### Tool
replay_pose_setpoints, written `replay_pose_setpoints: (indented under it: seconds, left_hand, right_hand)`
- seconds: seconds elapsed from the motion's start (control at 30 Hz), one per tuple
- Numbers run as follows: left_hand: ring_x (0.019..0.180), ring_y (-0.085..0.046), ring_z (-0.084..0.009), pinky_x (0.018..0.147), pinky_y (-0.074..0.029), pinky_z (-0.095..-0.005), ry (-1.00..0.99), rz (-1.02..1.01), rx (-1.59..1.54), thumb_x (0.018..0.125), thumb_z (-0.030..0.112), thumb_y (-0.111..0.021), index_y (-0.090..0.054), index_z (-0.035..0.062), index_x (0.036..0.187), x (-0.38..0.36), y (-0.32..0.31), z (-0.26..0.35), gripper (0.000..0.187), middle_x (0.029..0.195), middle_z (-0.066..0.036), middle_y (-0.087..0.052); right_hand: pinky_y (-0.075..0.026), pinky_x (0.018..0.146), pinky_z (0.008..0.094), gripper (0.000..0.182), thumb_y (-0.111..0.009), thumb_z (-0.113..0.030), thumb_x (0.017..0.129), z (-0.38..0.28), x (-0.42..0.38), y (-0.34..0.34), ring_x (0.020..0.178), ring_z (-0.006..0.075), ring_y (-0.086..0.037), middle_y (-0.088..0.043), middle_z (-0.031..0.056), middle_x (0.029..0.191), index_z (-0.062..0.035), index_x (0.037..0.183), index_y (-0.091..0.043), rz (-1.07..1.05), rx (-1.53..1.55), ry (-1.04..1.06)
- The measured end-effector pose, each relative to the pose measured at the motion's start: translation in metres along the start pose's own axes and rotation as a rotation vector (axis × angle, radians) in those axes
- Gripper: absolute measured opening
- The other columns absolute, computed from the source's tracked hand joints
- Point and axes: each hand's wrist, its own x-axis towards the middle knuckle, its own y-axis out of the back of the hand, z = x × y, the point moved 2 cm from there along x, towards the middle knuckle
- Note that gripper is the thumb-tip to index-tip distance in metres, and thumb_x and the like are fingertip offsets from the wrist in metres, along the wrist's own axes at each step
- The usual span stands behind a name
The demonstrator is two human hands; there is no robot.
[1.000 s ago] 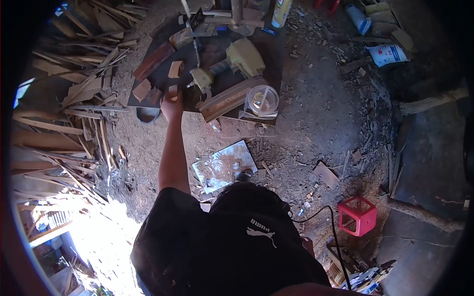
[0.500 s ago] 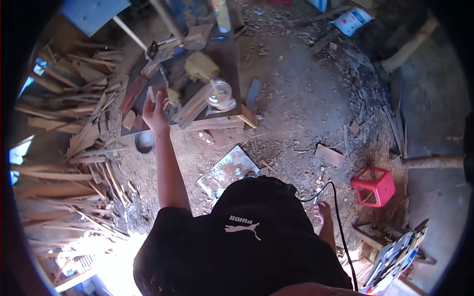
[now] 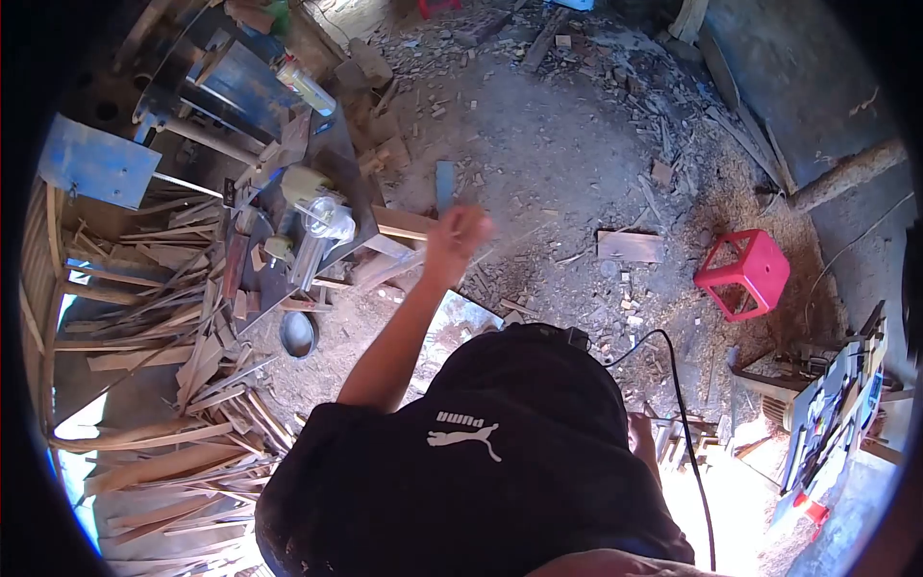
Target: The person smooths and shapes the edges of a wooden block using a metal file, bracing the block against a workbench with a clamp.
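Note:
My left hand (image 3: 460, 238) is stretched forward over the floor, its fingers smeared by motion, so I cannot tell whether anything is in it. Just beyond it a blue-grey strip (image 3: 444, 183) lies on the ground. To its left stands a low dark workbench (image 3: 332, 165), with a pale wooden block (image 3: 402, 223) at its corner. On the bench are a clear plastic container (image 3: 329, 219), a yellowish power tool (image 3: 303, 185), a reddish wood piece (image 3: 234, 264) and a small wood block (image 3: 258, 256). My right hand (image 3: 638, 425) hangs low by my side, its fingers mostly hidden behind my black shirt.
Stacked wood offcuts (image 3: 183, 356) fill the left side, near a round bowl (image 3: 298, 334). A pale board (image 3: 461, 315) lies before me. At the right are a red plastic stool (image 3: 745, 274), a flat plank (image 3: 630, 246) and a black cable (image 3: 678, 404). Wood scraps litter the floor.
My left hand has left the bench and swung right; the small wood block it held now appears on the bench. The view has turned right. My right hand is more hidden.

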Motion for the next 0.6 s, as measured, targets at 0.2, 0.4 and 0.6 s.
replay_pose_setpoints:
  seconds: [0.2,0.4,0.6]
  left_hand:
    - [0.099,-0.069,-0.0421,0.088,-0.053,-0.0521,0.016,-0.424,0.733,0.087,0.054,-0.066,-0.07,0.0067,0.11,-0.04,-0.045,-0.199,0.053,0.102,-0.021,-0.072]
    - [0.088,-0.07,-0.0374,0.075,-0.053,-0.0485,0.486,-0.752,1.083,0.082,0.051,-0.064,-0.075,0.0082,0.096,-0.142,0.033,-0.288,0.046,0.093,-0.022,-0.072]
    - [0.085,-0.072,-0.0375,0.077,-0.056,-0.0464,0.554,-0.812,0.98,0.075,0.044,-0.072,-0.078,0.0182,0.095,-0.122,0.0,-0.288,0.033,0.089,-0.018,-0.074]
  right_hand:
    - [-0.048,0.054,0.0399,0.009,-0.06,-0.026,0.094,0.092,0.041,0.035,0.059,0.0162,-0.057,-0.061,-0.0012,0.074,-0.0194,0.094,-0.066,-0.064,0.354,-0.148]
    - [-0.057,0.063,0.0455,0.033,-0.06,-0.03,0.097,0.124,0.071,0.068,0.076,0.0244,-0.065,-0.064,0.0096,0.093,-0.0132,0.125,-0.054,-0.063,0.396,-0.147]
    - [-0.056,0.061,0.0463,0.028,-0.056,-0.029,0.1,0.056,0.107,0.104,0.074,0.0254,-0.067,-0.068,0.0099,0.1,-0.0141,0.124,-0.057,-0.098,0.311,-0.214]
